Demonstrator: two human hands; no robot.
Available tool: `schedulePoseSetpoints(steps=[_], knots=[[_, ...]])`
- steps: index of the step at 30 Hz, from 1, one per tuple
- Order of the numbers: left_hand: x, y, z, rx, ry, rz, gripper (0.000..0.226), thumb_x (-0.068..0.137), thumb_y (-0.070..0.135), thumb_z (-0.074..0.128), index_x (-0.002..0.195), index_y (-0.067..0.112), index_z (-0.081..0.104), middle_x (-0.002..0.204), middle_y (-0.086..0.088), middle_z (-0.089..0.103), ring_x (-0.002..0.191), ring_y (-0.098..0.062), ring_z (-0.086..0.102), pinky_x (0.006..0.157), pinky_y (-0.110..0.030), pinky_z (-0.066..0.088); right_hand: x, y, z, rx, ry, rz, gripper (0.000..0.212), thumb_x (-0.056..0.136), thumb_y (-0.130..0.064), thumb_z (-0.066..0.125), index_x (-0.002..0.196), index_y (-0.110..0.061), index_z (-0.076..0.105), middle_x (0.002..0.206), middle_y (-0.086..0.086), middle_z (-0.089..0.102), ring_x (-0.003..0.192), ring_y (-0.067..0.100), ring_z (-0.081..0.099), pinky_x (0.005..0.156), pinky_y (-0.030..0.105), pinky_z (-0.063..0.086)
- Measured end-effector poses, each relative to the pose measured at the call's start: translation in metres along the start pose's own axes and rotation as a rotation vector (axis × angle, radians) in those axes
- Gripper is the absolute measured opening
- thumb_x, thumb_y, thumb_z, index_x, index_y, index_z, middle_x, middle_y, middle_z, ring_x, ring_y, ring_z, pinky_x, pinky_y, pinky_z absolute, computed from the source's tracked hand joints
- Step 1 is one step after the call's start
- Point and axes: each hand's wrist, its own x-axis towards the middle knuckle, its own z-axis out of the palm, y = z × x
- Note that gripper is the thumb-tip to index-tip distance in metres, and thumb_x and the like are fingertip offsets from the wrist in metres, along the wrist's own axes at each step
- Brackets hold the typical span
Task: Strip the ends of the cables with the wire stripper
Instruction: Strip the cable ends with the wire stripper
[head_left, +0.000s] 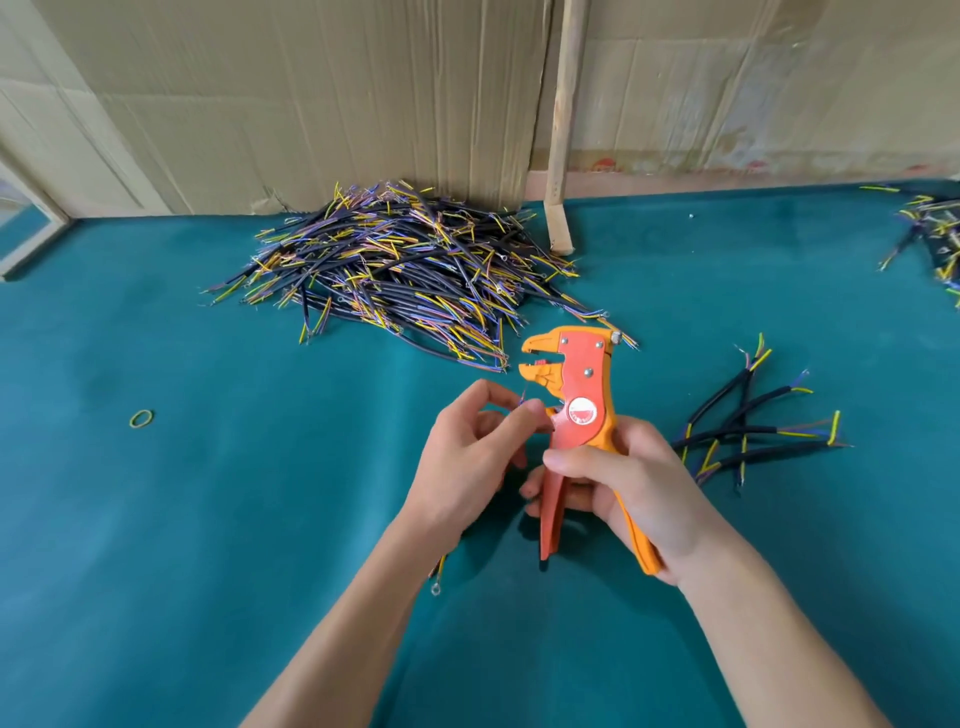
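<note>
My right hand (628, 483) grips the handles of an orange and red wire stripper (579, 400), held upright with its jaws open and pointing left. Just left of the tool, my left hand (467, 452) pinches a thin wire end (522, 400) of a cable between thumb and fingers. The rest of that cable runs under my wrist, and its ring terminal (435, 588) shows below the forearm. The wire tip sits below the jaws, not inside them.
A big heap of black cables with yellow and blue wire ends (405, 265) lies at the back on the teal table (208, 493). A few cables (753, 431) lie to the right of my hands, more (930, 228) at the far right. A rubber band (141, 418) lies left. Cardboard (311, 93) stands behind.
</note>
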Motion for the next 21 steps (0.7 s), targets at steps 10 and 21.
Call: schedulePoseSetpoints(steps=[10, 21], knots=[[-0.002, -0.007, -0.006, -0.128, -0.011, 0.02, 0.007, 0.091, 0.023, 0.055, 0.093, 0.018, 0.059, 0.072, -0.014, 0.066, 0.053, -0.019, 0.046, 0.043, -0.023, 0.033, 0.003, 0.002, -0.003, 0.084, -0.022, 0.008, 0.045, 0.07, -0.017, 0.08, 0.112, -0.003, 0.075, 0.083, 0.025, 0.064, 0.078, 0.037, 0.068, 0.072, 0.047, 0.059], [-0.004, -0.009, -0.019, -0.306, -0.159, 0.014, 0.011, 0.104, 0.0, 0.046, 0.099, 0.009, 0.049, 0.089, -0.02, 0.072, 0.066, -0.022, 0.064, 0.061, -0.025, 0.051, 0.003, 0.004, -0.005, 0.127, -0.025, 0.0, 0.038, 0.081, -0.007, 0.069, 0.117, 0.006, 0.07, 0.093, 0.025, 0.069, 0.076, 0.035, 0.066, 0.072, 0.048, 0.059]])
